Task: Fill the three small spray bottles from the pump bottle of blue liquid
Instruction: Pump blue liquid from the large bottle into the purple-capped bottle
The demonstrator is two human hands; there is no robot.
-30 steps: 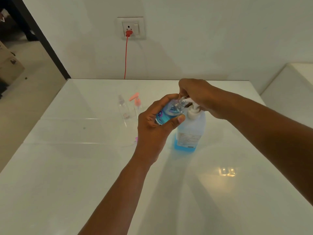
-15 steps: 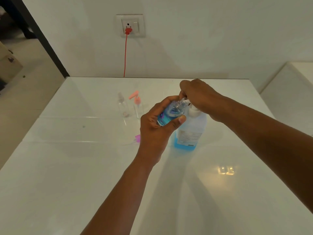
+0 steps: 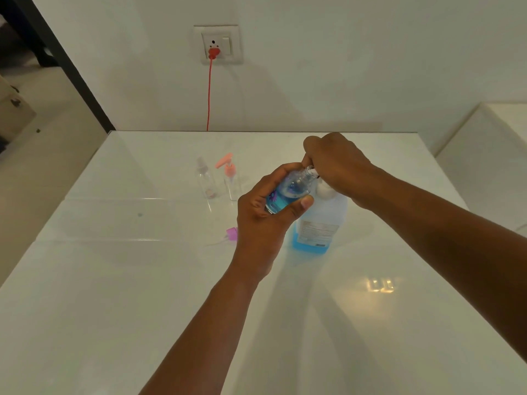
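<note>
Centrally on the bench point(image 3: 114, 309): left hand point(image 3: 262, 220) gripping tilted small spray bottle point(image 3: 291, 191), right hand point(image 3: 336, 166) curled over pump bottle point(image 3: 320, 226) head; broad bare surface nearer, edges well apart

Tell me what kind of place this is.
Probably a room in a home or office, not a workshop: a glossy white table against a plain painted wall, a wall socket with a red cord plugged in, and tiled floor beyond.
</note>
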